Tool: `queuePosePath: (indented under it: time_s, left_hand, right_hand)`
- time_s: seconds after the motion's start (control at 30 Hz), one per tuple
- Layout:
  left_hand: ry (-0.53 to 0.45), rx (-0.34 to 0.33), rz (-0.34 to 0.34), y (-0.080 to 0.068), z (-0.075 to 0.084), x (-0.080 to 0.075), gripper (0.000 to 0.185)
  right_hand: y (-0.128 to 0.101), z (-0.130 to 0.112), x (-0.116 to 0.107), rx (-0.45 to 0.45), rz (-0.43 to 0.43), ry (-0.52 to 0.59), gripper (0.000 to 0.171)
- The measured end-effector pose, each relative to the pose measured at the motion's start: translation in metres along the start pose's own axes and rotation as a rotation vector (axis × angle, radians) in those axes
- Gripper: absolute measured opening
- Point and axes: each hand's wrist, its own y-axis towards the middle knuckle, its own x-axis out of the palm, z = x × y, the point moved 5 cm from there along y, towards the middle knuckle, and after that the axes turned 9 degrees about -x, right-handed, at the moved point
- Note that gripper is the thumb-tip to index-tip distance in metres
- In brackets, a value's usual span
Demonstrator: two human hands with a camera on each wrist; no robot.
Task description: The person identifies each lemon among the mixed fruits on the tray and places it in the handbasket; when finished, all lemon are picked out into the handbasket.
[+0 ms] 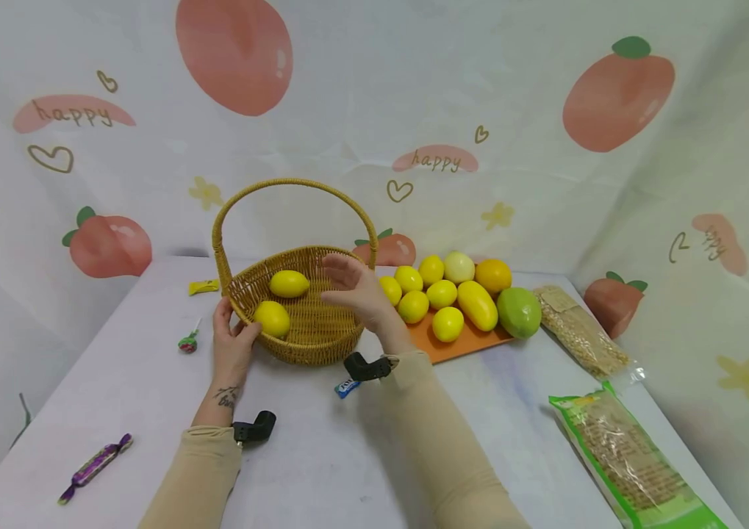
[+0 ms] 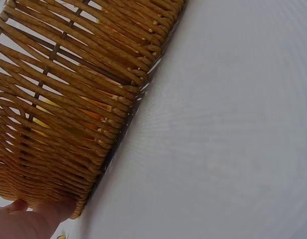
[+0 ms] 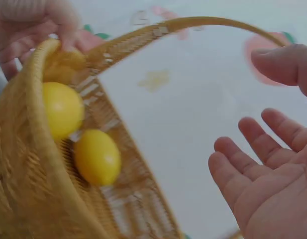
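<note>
A wicker basket (image 1: 308, 358) with a tall hoop handle stands left of the table's middle. Two lemons lie inside: one (image 1: 289, 283) toward the back, another (image 1: 272, 319) by the left wall. My left hand (image 1: 234, 347) grips the basket's left rim, thumb over the edge and fingers outside; the left wrist view shows it against the woven wall (image 2: 68, 99). Over the basket's right side hovers my right hand (image 1: 362, 295), fingers spread, holding nothing. In the right wrist view its palm (image 3: 272, 194) faces the basket, apart from both lemons (image 3: 97, 158).
Right of the basket, an orange tray (image 1: 436, 354) bears several lemons, an orange (image 1: 493, 277), a yellow mango-like fruit (image 1: 477, 306) and a green fruit (image 1: 519, 312). Two packets (image 1: 582, 334) lie farther right. Candies (image 1: 95, 464) and a lollipop (image 1: 187, 342) lie left; a blue-wrapped candy (image 1: 347, 388) lies in front.
</note>
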Motion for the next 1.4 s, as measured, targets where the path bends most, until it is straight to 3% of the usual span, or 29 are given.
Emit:
queuePosePath:
  time_s: [0.2,0.47,0.63,0.83,1.17,1.4]
  left_hand:
    - [0.003,0.001,0.002,0.0,0.001,-0.001,0.078]
    - [0.006,-0.008,0.0,0.001,-0.002,-0.003,0.078]
    - [-0.006,-0.01,-0.002,0.001,-0.001,-0.003,0.078]
    - [0.019,-0.003,-0.001,0.001,0.0,-0.003,0.078]
    - [-0.004,0.007,-0.011,0.001,0.0,-0.001,0.078]
    - [-0.007,0.008,-0.016,0.001,-0.001,0.0,0.078]
  right_hand:
    - [-0.034,-0.01,-0.052,-0.07,0.207,-0.03,0.059]
    - [-0.076,0.012,-0.118,-0.137,0.777,0.003,0.049]
    - [-0.094,0.037,-0.139,-0.113,0.985,-0.069,0.054]
    - [-0.104,0.058,-0.148,-0.039,1.042,-0.162,0.065]
    - [-0.108,0.074,-0.148,0.173,1.005,-0.274,0.075]
    - [-0.105,0.079,-0.149,0.221,0.978,-0.324,0.076]
